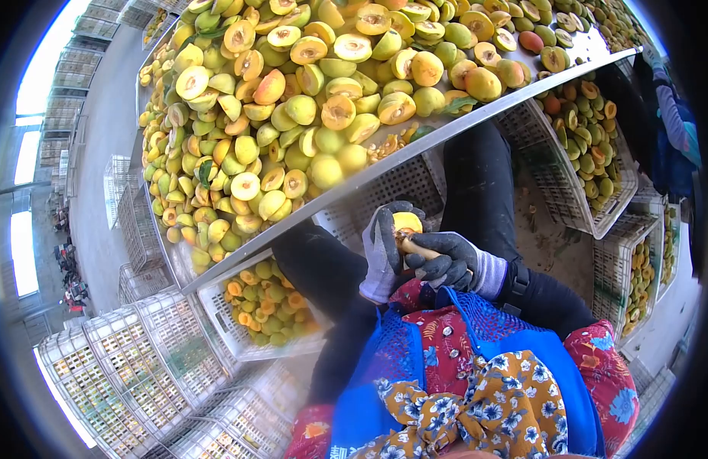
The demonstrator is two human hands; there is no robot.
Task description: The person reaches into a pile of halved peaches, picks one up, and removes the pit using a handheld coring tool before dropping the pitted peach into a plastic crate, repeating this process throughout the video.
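My left hand (386, 249), in a grey-and-black glove, is closed around a cut yellow fruit (407, 222) that looks like an apricot half. The cut face points up toward me. My right hand (455, 264), in a matching glove, grips a small tool with a pale wooden handle (420, 249). The tool's tip meets the fruit, and its working end is hidden there. Both hands are in front of my chest, above my lap and below the metal edge of a table (400, 166). On that table lies a large heap of halved yellow-green apricots (293, 115), many with stones showing.
A white crate of apricot halves (224, 306) stands left of my legs. Another filled crate (549, 172) leans at the right, with more crates (625, 268) beside it. Stacked crates (132, 359) fill the lower left. Another person's sleeve (673, 115) shows at far right.
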